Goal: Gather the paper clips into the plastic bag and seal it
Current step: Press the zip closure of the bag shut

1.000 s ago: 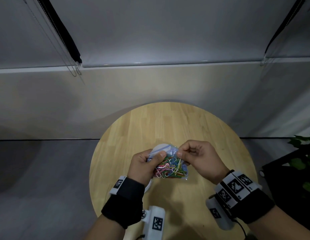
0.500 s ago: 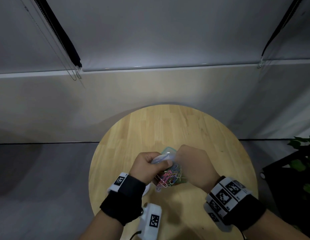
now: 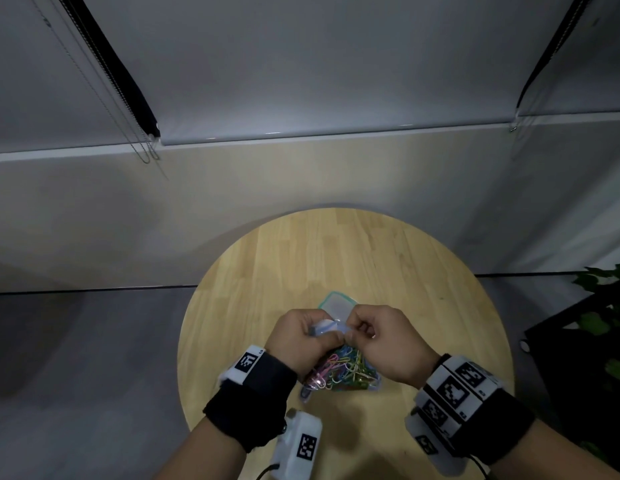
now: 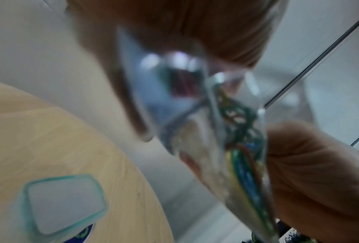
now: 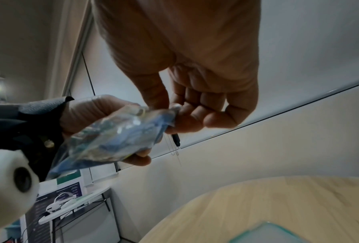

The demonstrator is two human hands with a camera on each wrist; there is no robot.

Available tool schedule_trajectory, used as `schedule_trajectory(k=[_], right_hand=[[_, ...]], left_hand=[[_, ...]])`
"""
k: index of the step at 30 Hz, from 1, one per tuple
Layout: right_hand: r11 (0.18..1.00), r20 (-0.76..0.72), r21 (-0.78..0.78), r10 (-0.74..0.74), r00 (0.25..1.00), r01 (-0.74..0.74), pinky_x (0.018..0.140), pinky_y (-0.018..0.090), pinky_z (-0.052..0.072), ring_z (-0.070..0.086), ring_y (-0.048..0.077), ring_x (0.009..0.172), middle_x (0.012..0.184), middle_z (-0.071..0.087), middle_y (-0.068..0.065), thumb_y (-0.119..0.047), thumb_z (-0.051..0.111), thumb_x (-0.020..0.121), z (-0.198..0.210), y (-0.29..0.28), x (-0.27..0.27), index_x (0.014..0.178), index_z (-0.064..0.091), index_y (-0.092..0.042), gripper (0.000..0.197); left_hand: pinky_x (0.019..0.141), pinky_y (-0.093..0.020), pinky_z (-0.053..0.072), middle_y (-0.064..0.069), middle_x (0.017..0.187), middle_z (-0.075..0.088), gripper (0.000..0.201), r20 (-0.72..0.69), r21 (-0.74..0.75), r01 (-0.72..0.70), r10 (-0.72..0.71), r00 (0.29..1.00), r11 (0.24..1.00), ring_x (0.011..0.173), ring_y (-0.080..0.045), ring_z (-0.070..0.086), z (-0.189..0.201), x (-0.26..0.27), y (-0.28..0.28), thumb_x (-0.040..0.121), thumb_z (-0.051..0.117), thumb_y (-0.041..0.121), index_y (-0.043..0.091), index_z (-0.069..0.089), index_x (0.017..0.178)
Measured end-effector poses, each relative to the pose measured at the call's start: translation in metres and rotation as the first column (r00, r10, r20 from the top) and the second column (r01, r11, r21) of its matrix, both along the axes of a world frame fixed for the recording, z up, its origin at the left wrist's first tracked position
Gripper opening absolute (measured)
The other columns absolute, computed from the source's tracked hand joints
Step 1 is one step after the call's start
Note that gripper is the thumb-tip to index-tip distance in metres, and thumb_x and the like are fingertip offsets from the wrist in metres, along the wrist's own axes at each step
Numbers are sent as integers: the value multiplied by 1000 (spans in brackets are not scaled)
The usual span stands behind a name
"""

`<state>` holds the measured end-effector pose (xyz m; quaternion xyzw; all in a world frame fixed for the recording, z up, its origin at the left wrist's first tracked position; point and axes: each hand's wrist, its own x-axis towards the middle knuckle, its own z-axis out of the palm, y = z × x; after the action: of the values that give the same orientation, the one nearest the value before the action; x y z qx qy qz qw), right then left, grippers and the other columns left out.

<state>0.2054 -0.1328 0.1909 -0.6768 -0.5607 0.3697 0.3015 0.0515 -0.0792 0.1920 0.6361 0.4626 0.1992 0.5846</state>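
A clear plastic bag (image 3: 343, 372) full of coloured paper clips (image 3: 339, 368) hangs above the round wooden table (image 3: 353, 258). My left hand (image 3: 301, 337) grips its top strip from the left, and my right hand (image 3: 381, 337) pinches the same strip from the right, thumbs almost meeting. In the right wrist view the bag (image 5: 112, 139) is held between both hands, my right hand's fingertips (image 5: 180, 113) pinching its top corner. The left wrist view is blurred and shows the bag (image 4: 232, 131) close up.
A small clear lid with a teal rim (image 3: 338, 304) lies on the table just beyond my hands, also seen as the lid (image 4: 64, 203) in the left wrist view. A potted plant (image 3: 606, 306) stands at the right. The table's far half is bare wood.
Both hands have shifted along the bag's top strip and now pinch close together near its middle. The bag hangs lower toward me, and the teal-rimmed lid shows behind it.
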Motion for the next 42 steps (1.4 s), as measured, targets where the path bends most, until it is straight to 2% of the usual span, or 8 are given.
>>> schedule_trajectory(k=[5,9,15,19,25,29,37,42], right_hand=[[998,-18,38,-55,998,56,69,42,51,61,26,70,67,62,2,-10,64,80,1,-5,1,69,60,-15,13],[998,-29,24,-60,998,60,68,40,51,57,15,63,64,60,-4,-10,65,80,2,-7,7,68,61,-16,14],[999,17,-22,44,999,-44,62,26,43,52,9,61,62,57,-7,-15,65,81,4,-6,5,67,58,-23,18],[997,65,-51,64,996,-61,61,29,40,51,17,66,67,56,0,-12,60,84,0,-7,3,70,55,-21,17],[994,127,-32,106,986,-102,67,40,48,59,22,70,70,61,0,-20,59,83,-3,-15,2,71,52,-25,15],[991,142,-53,131,981,-125,71,40,51,61,21,74,76,66,0,-25,60,83,-2,-13,6,77,57,-23,6],[992,198,-62,122,973,-112,69,35,46,59,23,73,68,57,-6,-25,60,84,-5,-11,6,72,51,-29,15],[988,204,-61,152,967,-143,73,38,51,62,19,75,76,68,-3,-32,59,83,-6,-5,5,79,60,-25,8]], left_hand=[[52,-23,44,-7,61,62,18,-2,13,32,-32,999,999,53,-15,55,1,-8,1,81,67,7,16,64,67],[50,-27,47,-13,58,61,17,-1,24,19,-19,1000,1000,49,-20,55,-1,-12,5,79,68,4,12,63,65],[55,-32,43,-6,58,60,15,-21,119,22,-20,1000,993,54,-15,52,-10,-5,-3,66,65,26,12,64,67],[53,-34,44,-9,58,61,17,-87,187,66,-51,995,980,54,-15,52,-11,-4,-6,67,64,28,11,63,67],[55,-32,45,-5,61,61,10,-184,208,160,-122,975,965,55,-14,52,-14,-5,-6,75,65,28,22,62,67],[56,-31,46,-3,60,63,10,-187,226,140,-98,977,964,56,-14,55,-15,-6,-8,77,68,23,21,64,68],[55,-23,37,4,60,57,8,-350,318,237,-119,929,918,56,-9,49,-11,-10,2,81,66,16,15,65,73],[55,-21,43,4,62,63,13,-320,334,199,-87,943,921,58,-10,57,-14,-5,-4,80,67,20,21,63,67]])
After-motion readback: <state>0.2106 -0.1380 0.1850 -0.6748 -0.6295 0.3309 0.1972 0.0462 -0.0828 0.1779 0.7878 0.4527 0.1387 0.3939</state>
